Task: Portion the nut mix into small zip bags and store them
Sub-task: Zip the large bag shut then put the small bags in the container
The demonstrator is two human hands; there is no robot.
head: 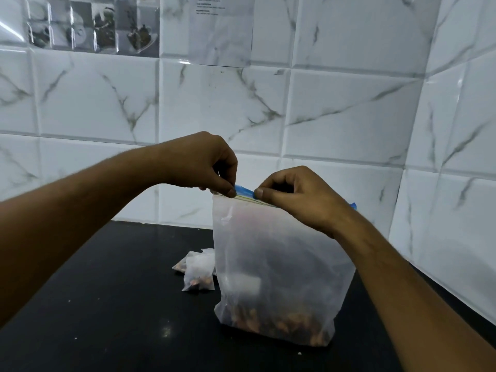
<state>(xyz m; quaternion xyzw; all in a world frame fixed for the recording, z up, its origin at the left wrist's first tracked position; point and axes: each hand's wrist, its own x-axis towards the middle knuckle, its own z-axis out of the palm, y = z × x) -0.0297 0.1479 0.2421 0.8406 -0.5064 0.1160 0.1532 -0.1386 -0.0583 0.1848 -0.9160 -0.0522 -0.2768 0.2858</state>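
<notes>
A large frosted zip bag stands upright on the black counter, with brown nut mix settled in its bottom. Its top edge carries a blue zip strip. My left hand pinches that strip at the bag's left corner. My right hand pinches the strip just to the right, thumb on the near side, and covers the rest of the top edge. Two small filled zip bags lie on the counter behind and left of the large bag.
White marble-pattern tiles form the wall behind and to the right, meeting in a corner at the right. A few crumbs dot the counter near the front.
</notes>
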